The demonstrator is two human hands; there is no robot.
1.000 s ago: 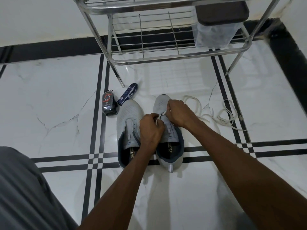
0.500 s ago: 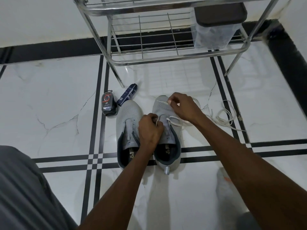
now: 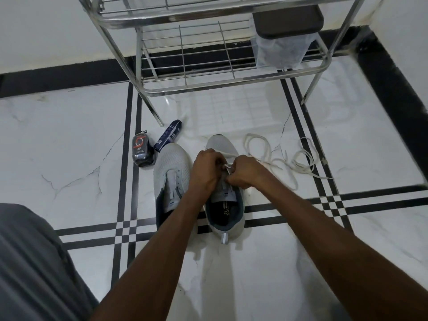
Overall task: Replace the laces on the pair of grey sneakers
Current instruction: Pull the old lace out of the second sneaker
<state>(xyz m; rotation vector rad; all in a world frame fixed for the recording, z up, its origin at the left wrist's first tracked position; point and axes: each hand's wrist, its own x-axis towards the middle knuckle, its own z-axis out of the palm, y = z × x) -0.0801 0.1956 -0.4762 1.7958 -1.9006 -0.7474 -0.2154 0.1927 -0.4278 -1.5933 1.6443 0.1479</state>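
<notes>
Right hand: the right hand [image 3: 245, 171] sits over the eyelet rows of the right-hand sneaker [image 3: 223, 181], fingers curled and pinching a short white stretch of the lace [image 3: 269, 162] at the midline.
Left hand: the left hand [image 3: 206, 169] is curled just beside it, knuckles almost meeting the right hand's, and also grips the lace; its forearm crosses the heel side of the left-hand sneaker [image 3: 170, 179].
Key relation: the working point lies directly under and between both hands, so neither has to reach. The sneaker's long axis runs away from the person, toe far, heel loop near. The lace's free length trails off to the right, so the right hand is nearer the slack.
Step, as I judge it: threading or tightening a crossing on the right-hand sneaker. Which eyelet is being worked is hidden by the fingers.
Other sneaker: touching or just beside the first, parallel to it, its eyelets showing no lace.
Loose laces: a white tangle [image 3: 301, 158] on the marble floor [image 3: 69, 147] to the right, well apart from the rack leg.
Nearby: a shoe-polish sponge [image 3: 141, 150] and a dark tube [image 3: 168, 135] near the left-hand sneaker's toe; a steel shoe rack [image 3: 231, 82] beyond.
Obstruction: nothing lies between hands and shoe; the trailing slack could snag on itself.
</notes>
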